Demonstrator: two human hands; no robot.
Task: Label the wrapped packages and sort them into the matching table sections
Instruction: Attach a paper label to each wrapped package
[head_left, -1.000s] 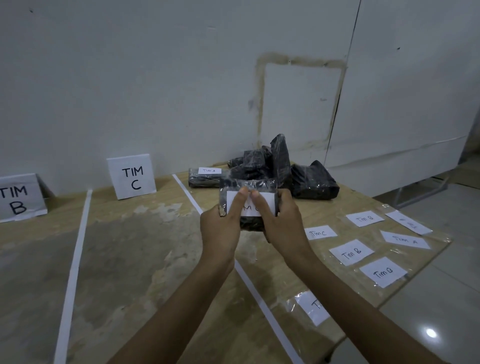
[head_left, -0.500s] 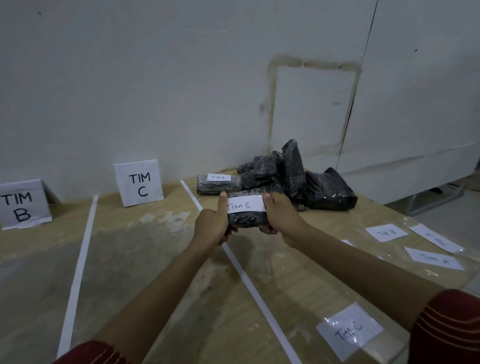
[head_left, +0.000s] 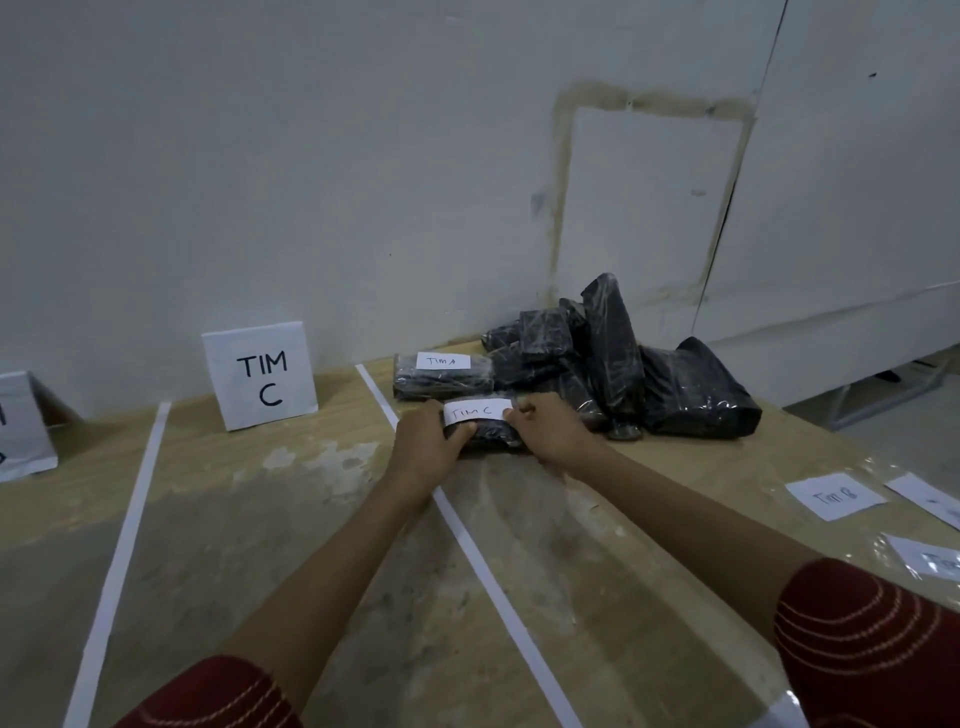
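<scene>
Okay, both hands are clamped on one black wrapped package (head_left: 491, 435). The left hand (head_left: 426, 449) curls round its left end and the right hand (head_left: 551, 431) round its right end. The hands are apart, with the package between them.

A white TIM C label (head_left: 478, 412) sits on the package's top face, readable from here, so labelling looks done for this one. The package is low over the desk (head_left: 260, 519), and I can't tell if it's touching or just above. It sits just right of the white tape line (head_left: 467, 545), right in front of the TIM A package (head_left: 441, 375) and beside the pile of unlabelled black packages (head_left: 649, 364).

Key relation: the package's long axis runs left-right across the view, roughly parallel to the wall. The TIM C sign (head_left: 260, 382) stands back-left of the hands, at the back of the section just across that tape line, which a second tape line (head_left: 124, 545) closes on its far side. The left hand is the nearer one and already overlaps the first line. The likely next step is a short carry left and slightly forward over the line, with no turn needed.

A TIM B sign (head_left: 23, 426) is cut off at the left edge. Loose labels, one reading TIM B (head_left: 834, 496), lie under clear film at right.
</scene>
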